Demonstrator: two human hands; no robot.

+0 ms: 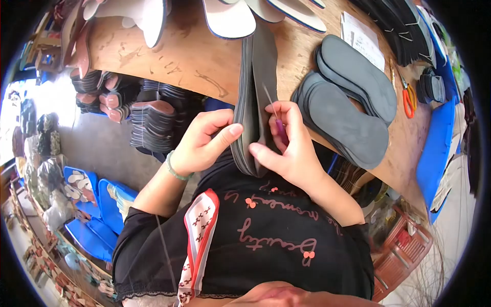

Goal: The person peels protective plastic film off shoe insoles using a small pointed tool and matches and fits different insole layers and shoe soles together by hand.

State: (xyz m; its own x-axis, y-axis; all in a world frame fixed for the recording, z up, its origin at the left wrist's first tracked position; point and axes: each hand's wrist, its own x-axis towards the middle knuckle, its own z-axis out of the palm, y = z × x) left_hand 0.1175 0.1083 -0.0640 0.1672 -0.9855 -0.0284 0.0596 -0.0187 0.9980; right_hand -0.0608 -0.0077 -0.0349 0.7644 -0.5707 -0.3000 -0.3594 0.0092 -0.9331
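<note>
A stack of dark grey insoles point(248, 102) stands on its long edge in front of my body, at the front edge of the table. My left hand point(207, 140) grips the stack from the left, thumb on top near its edges. On the other side, my right hand point(291, 146) is closed around a thin pointed tool with a purple handle point(281, 131). Its slim metal shaft points up and away along the insoles. The right thumb presses on the near part of the stack, where a gap opens between the outermost insole and the others.
More grey insoles point(353, 123) lie piled at the right. White insoles point(230, 20) lie at the table's far side. Orange-handled scissors point(408, 102) and a printed paper point(362, 40) are farther right. Below the wooden table point(169, 61) are stacked insoles point(153, 123); blue bins point(92, 230) stand left.
</note>
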